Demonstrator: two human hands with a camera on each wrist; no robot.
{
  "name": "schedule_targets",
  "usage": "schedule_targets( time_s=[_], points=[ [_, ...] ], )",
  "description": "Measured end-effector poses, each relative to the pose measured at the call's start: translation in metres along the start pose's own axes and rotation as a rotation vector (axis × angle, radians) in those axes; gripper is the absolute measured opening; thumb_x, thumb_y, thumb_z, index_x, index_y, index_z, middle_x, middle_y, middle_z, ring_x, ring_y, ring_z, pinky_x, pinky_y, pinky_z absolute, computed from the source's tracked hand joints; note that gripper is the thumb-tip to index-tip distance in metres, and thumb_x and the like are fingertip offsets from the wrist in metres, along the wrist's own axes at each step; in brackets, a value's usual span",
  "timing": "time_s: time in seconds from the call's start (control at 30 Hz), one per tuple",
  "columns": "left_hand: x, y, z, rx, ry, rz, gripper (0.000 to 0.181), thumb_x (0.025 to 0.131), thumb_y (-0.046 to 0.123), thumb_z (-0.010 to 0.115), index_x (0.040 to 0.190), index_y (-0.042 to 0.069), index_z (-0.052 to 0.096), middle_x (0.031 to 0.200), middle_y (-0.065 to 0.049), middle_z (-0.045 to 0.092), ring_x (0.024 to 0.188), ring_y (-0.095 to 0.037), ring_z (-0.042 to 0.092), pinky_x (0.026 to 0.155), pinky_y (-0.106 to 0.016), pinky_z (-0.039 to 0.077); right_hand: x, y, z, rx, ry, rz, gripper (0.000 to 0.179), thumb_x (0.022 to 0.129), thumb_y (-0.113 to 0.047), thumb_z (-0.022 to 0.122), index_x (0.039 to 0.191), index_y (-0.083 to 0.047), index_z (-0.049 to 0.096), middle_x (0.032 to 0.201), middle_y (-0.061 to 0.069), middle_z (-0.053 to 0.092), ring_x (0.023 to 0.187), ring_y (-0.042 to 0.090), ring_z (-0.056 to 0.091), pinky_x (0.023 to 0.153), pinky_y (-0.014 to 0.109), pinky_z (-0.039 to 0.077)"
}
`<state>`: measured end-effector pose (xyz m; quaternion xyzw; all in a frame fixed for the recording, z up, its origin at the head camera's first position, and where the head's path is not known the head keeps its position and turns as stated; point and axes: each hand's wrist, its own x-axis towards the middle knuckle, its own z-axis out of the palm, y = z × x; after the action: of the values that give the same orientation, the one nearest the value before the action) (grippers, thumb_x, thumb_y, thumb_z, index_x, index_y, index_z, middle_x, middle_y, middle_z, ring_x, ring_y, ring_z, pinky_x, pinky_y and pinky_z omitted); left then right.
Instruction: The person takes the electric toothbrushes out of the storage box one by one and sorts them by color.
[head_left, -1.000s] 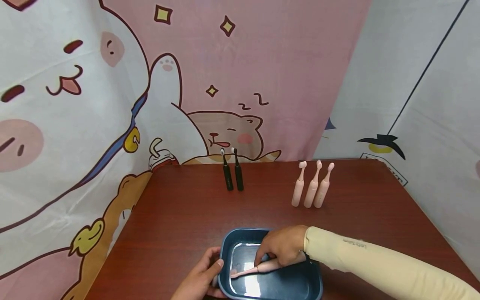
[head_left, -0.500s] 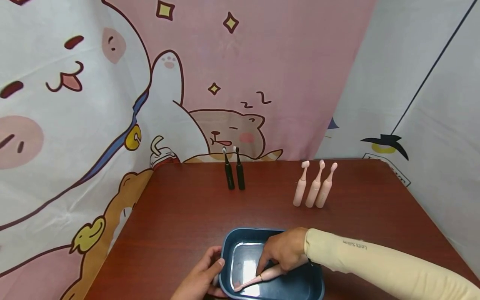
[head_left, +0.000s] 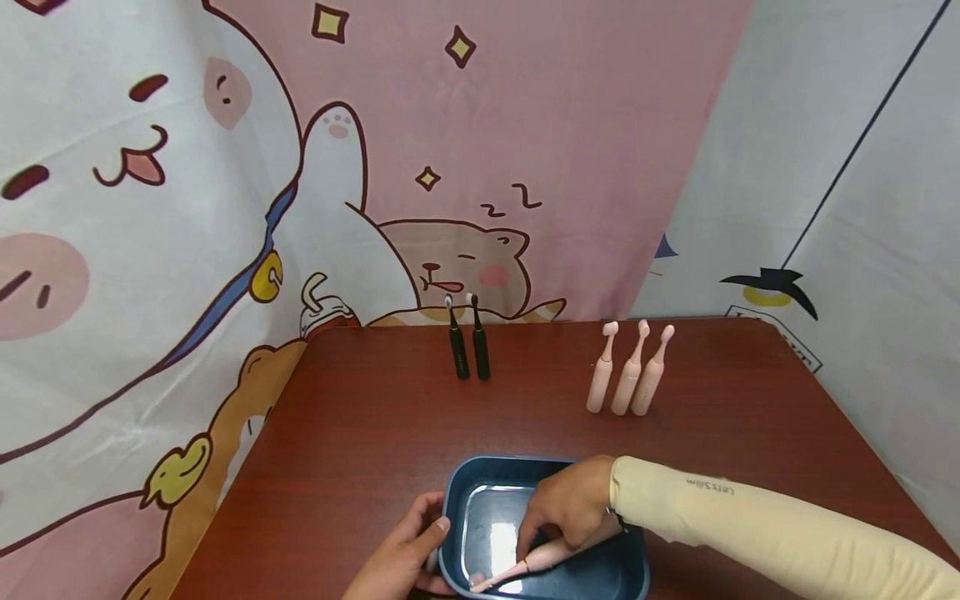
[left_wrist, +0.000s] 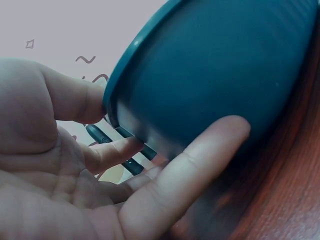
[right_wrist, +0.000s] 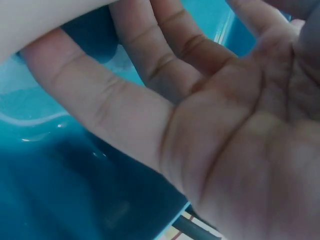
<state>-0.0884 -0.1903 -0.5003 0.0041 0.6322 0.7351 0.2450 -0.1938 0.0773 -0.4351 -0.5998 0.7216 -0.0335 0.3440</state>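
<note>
A pink electric toothbrush (head_left: 551, 554) lies slantwise inside a blue plastic basin (head_left: 457, 483), its head low and to the left near the basin's front wall. My right hand (head_left: 573, 504) reaches over the basin's back right side and grips the toothbrush handle from above. Seen from the right wrist, the pale handle (right_wrist: 45, 22) crosses the top left, with fingertips tucked beneath it. On the basin's left side my left hand (head_left: 405, 546) holds the wall, thumb at the rim. In the left wrist view the fingers (left_wrist: 200, 155) lie against the basin's outer wall.
Two black electric toothbrushes (head_left: 481, 346) stand upright near the table's back edge. Three more pink ones (head_left: 627, 379) stand upright at the back right. The brown table (head_left: 337, 417) meets a patterned cloth (head_left: 585, 150) behind.
Within the basin, the toothbrush's head has swung toward the front wall. My right hand has shifted slightly right with it. The left hand keeps its hold on the basin.
</note>
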Motion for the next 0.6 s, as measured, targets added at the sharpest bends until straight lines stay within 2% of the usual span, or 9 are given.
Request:
schedule_targets(
  time_s=[0.1, 0.23, 0.37, 0.6],
  points=[
    [0.0, 0.001, 0.001, 0.011, 0.012, -0.006, 0.046, 0.106, 0.027, 0.047, 0.147, 0.011, 0.034, 0.143, -0.023, 0.038, 0.094, -0.031, 0.065, 0.067, -0.055, 0.059, -0.002, 0.002, -0.001, 0.047, -0.037, 0.002, 0.059, 0.084, -0.002, 0.067, 0.129, -0.041, 0.062, 0.074, -0.014, 0.059, 0.065, -0.007, 0.051, 0.06, 0.009, 0.043],
    [-0.001, 0.003, 0.002, 0.03, 0.041, -0.041, 0.047, 0.105, 0.029, 0.049, 0.147, 0.014, 0.036, 0.141, -0.022, 0.04, 0.088, -0.032, 0.068, 0.067, -0.053, 0.059, -0.005, 0.003, -0.001, 0.101, -0.049, 0.012, 0.055, 0.086, -0.005, 0.068, 0.127, -0.041, 0.059, 0.078, -0.013, 0.06, 0.068, -0.005, 0.053, 0.062, 0.011, 0.044],
    [-0.002, 0.004, 0.001, 0.038, 0.061, -0.076, 0.048, 0.104, 0.032, 0.051, 0.147, 0.016, 0.037, 0.142, -0.02, 0.042, 0.083, -0.032, 0.07, 0.066, -0.051, 0.06, -0.008, 0.003, -0.003, 0.162, -0.066, 0.001, 0.058, 0.085, -0.001, 0.067, 0.129, -0.038, 0.057, 0.079, -0.01, 0.06, 0.069, -0.004, 0.053, 0.063, 0.012, 0.046],
    [-0.002, 0.004, 0.002, 0.041, 0.071, -0.093, 0.049, 0.104, 0.033, 0.051, 0.147, 0.017, 0.037, 0.142, -0.019, 0.043, 0.084, -0.032, 0.07, 0.065, -0.05, 0.06, -0.016, 0.0, -0.005, 0.206, -0.062, -0.013, 0.061, 0.086, -0.001, 0.065, 0.133, -0.038, 0.053, 0.083, -0.009, 0.06, 0.073, -0.003, 0.054, 0.067, 0.012, 0.047]
  ],
)
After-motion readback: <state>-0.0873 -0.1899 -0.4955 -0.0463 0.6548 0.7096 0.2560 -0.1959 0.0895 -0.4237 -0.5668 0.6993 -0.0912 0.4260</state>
